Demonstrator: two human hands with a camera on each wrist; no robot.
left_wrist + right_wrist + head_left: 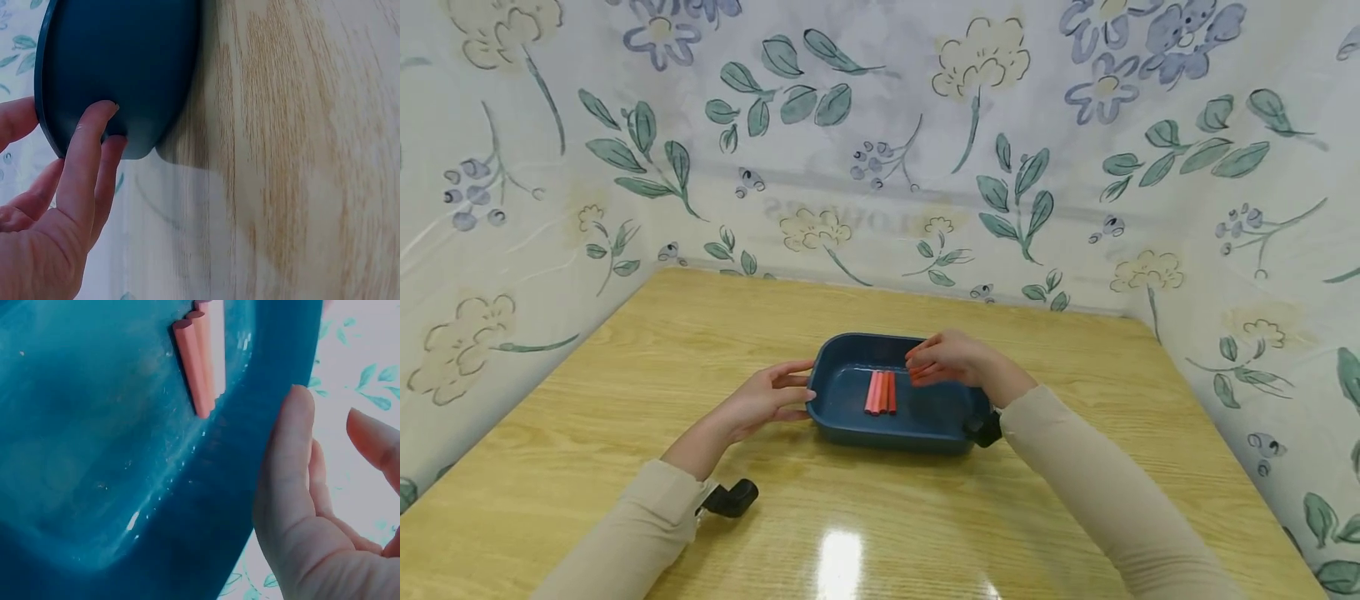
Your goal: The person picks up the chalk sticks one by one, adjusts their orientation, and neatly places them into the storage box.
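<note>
A dark blue rectangular dish with rounded corners stands on the table. Inside it, several short pink-to-red sticks lie side by side; the right wrist view shows their faceted ends. My left hand is at the dish's left end, and in the left wrist view its extended fingers rest against the outer wall. Over the right half of the dish is my right hand, to the right of the sticks. Its fingers are extended in the right wrist view, with nothing held between them and the thumb.
The dish sits on a light wood table with a glossy top. Flower-patterned white sheeting encloses the table at the back and both sides. Black wrist devices show below the left wrist and by the right wrist.
</note>
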